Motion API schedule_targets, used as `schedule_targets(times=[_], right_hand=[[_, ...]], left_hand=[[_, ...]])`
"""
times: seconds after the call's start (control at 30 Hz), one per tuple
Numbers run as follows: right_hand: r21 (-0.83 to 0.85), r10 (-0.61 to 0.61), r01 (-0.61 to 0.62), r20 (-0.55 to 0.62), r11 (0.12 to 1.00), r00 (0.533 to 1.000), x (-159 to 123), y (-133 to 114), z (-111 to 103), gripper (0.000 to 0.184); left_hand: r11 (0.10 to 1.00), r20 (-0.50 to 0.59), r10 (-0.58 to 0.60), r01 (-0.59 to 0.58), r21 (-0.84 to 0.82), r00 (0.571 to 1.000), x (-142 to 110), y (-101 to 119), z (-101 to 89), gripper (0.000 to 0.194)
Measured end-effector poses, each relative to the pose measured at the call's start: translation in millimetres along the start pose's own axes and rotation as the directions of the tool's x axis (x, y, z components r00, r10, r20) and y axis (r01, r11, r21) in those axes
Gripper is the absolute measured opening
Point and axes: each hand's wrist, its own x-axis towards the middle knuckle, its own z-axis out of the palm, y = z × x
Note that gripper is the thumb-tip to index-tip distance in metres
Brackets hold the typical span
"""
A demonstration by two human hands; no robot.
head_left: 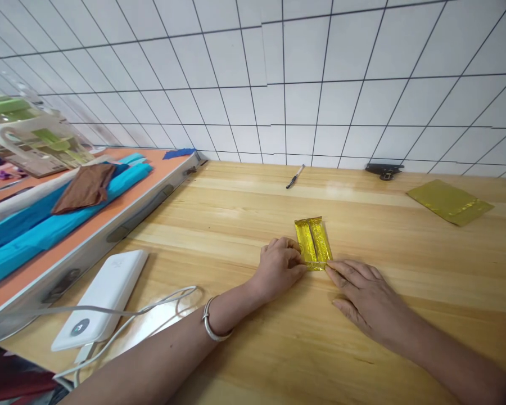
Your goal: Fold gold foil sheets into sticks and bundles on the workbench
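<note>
A shiny gold foil piece (322,239), folded so that two long flaps run side by side with a dark gap between them, lies flat on the wooden table. Along its near end runs a narrow creased strip. My left hand (280,264) has its fingers curled and closed at the lower left edge of the foil. From the right, my right hand (360,292) reaches in with its fingers stretched out. Its fingertips rest on the lower right corner, while the thumb stays apart on the table. A silver bangle (211,319) circles my left wrist.
A flat gold sheet (449,202) lies at the right. By the tiled wall are a pen (295,176) and a black clip-like object (385,170). At the left are a white power bank (101,298) with cables, blue rolls (67,225) and a folded brown piece (84,188).
</note>
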Motion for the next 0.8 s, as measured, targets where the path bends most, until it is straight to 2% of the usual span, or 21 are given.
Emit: schedule_targets(times=[0.17, 0.3, 0.4, 0.57, 0.8], right_hand=[[0.122, 0.022, -0.016, -0.040, 0.992, 0.999, -2, 6, 0, 0.042], [0.281, 0.140, -0.103, -0.114, 0.954, 0.984, 0, 15, 4, 0.042], [0.365, 0.218, -0.166, -0.106, 0.916, 0.970, 6, 18, 5, 0.033], [0.446, 0.232, -0.177, -0.071, 0.877, 0.970, 18, 18, 2, 0.010], [0.429, 0.261, -0.206, -0.074, 0.880, 0.962, 21, 15, 2, 0.017]], left_hand=[[0.998, -0.012, 0.056, -0.056, -0.009, 0.998, -1, -2, 3.4, 0.004], [0.990, 0.016, 0.142, -0.142, 0.020, 0.990, -2, -2, -0.1, 0.004], [0.983, 0.054, 0.175, -0.178, 0.046, 0.983, -3, -4, -3.7, 0.004], [0.983, 0.058, 0.157, -0.161, 0.082, 0.986, -6, -6, -4.9, 0.010], [0.986, 0.008, 0.101, -0.101, 0.134, 0.995, -9, -2, 0.9, 0.016]])
